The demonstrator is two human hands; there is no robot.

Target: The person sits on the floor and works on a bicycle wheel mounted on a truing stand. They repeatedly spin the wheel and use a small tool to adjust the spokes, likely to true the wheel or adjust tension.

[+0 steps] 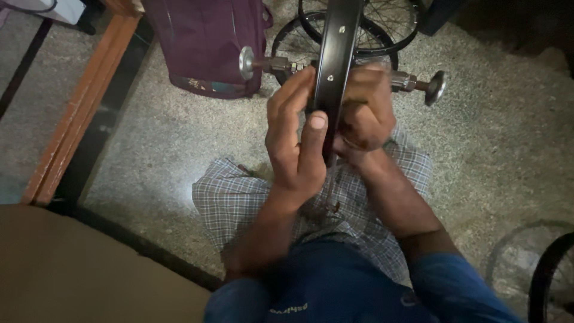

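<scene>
A dark, glossy wheel rim [336, 54] with bright spoke holes stands edge-on; the left hand [296, 137] and right hand [366, 113] clasp it from either side.

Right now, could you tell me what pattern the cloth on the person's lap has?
The cloth has a grey-and-white checked pattern, seen in the head view.

One view only — a head-worn camera, aimed steeply downward from above the person's own chest and lap. It sits close: the left hand [296, 140] and right hand [365, 110] fill the frame centre, with the edge-on wheel rim [336, 66] between them. The speckled floor [496, 149] forms the background — no second view shares the scene.
</scene>
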